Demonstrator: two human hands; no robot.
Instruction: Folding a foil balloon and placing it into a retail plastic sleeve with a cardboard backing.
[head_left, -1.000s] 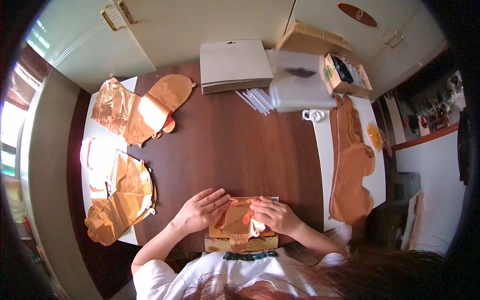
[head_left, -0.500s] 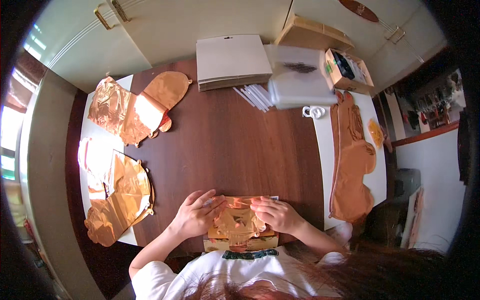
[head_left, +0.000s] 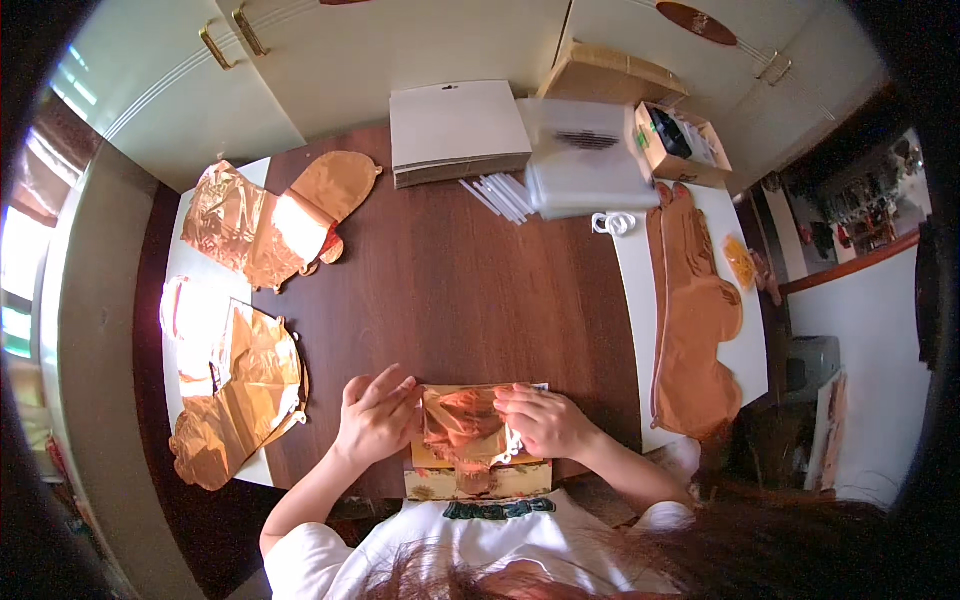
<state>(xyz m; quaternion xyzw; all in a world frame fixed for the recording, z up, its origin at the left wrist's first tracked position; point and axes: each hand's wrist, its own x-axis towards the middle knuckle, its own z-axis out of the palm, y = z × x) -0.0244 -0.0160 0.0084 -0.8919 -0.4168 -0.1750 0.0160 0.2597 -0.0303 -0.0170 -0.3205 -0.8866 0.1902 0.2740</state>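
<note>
At the near edge of the dark brown, wood-grained table (head_left: 450,290), a small, crumpled, copper-coloured foil piece (head_left: 462,425) lies over a patterned cream panel (head_left: 515,481), its lower outline hard to separate. The left hand (head_left: 377,418), fingers loosely spread, is at its left edge; the right hand (head_left: 548,424), fingers bent, is at its upper right. Both contacts are hidden, so whether either grips cannot be told. Farther off: glossy, creased copper foil shapes (head_left: 255,365), left; a matte, lobed, copper-brown shape (head_left: 700,335), right. Beyond: pale grey boards (head_left: 460,135) beside translucent plastic sleeves (head_left: 575,175).
</note>
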